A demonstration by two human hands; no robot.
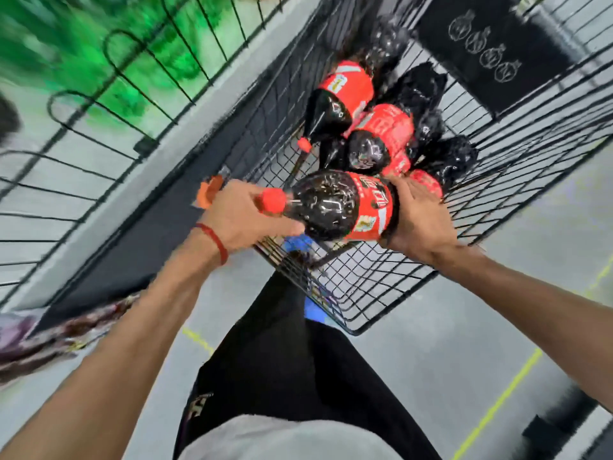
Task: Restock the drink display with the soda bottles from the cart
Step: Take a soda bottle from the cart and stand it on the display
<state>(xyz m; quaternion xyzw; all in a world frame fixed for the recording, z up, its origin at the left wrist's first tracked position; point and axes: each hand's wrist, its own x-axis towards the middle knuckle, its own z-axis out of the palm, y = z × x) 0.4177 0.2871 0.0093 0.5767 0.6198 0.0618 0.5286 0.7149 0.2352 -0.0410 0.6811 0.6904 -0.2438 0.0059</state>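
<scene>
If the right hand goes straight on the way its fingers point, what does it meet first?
The right hand points up into the cart; past the held bottle, it would probably first meet the red-labelled bottle by its fingertips, though depth is unclear.

Grey floor (pixel 464 327) with yellow lines (pixel 497 403); black wire fencing (pixel 99 104) fronts blurred, possibly green stock (pixel 83 34).

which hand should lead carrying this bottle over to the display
Left, probably. The left hand grips the bottle at its neck, on the side of the blurred green display; the right hand only cups the base.
</scene>
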